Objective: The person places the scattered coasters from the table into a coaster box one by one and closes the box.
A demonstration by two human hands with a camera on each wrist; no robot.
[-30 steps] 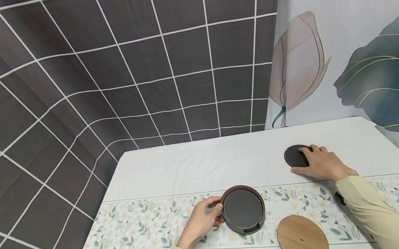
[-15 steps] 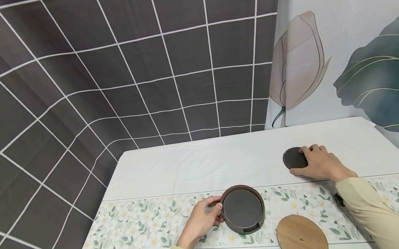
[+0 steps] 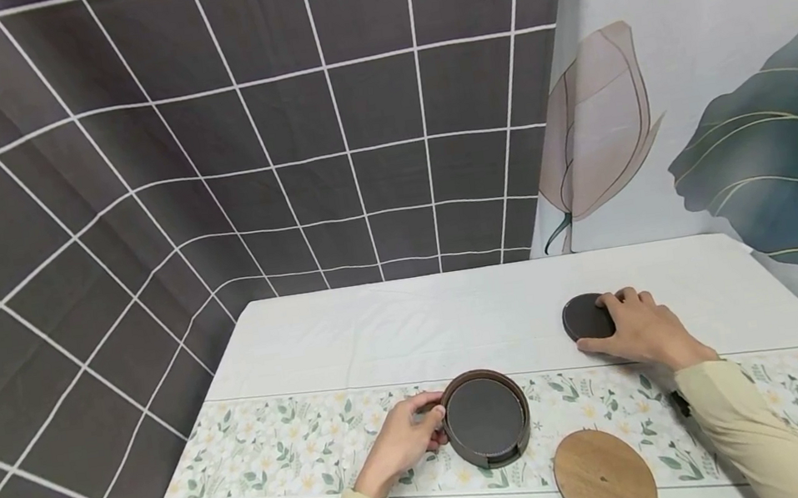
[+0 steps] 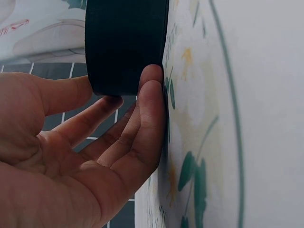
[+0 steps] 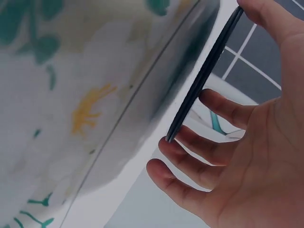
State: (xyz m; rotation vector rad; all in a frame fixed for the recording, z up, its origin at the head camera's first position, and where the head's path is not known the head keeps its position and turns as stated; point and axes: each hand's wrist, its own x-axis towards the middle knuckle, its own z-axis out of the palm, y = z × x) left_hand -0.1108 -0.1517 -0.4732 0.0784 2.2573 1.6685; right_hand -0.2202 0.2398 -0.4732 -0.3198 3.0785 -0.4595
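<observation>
My right hand (image 3: 639,328) holds a thin, round black coaster (image 3: 585,318) at the back right of the table. In the right wrist view this coaster (image 5: 204,73) is seen edge-on, with the thumb at one end and fingertips at the other edge; a dark shadow lies on the cloth beside it. Near the middle stands a round dark-brown coaster holder (image 3: 498,461) with a notch in its front wall. Inside it lies another black coaster (image 3: 485,417). My left hand (image 3: 403,440) grips the holder's left side, thumb near the rim and fingertips low on the wall (image 4: 123,47).
A round wooden disc (image 3: 605,476) lies on the table in front, right of the holder. White cloth with a flowered band (image 3: 267,451) covers the table. Behind and to the left hangs a dark grid-patterned curtain (image 3: 390,183), with a leaf-print curtain (image 3: 611,137) at the back right.
The coaster in my right hand has shifted slightly left, its tilt changing a little. My left hand, the holder and the wooden disc have stayed in place.
</observation>
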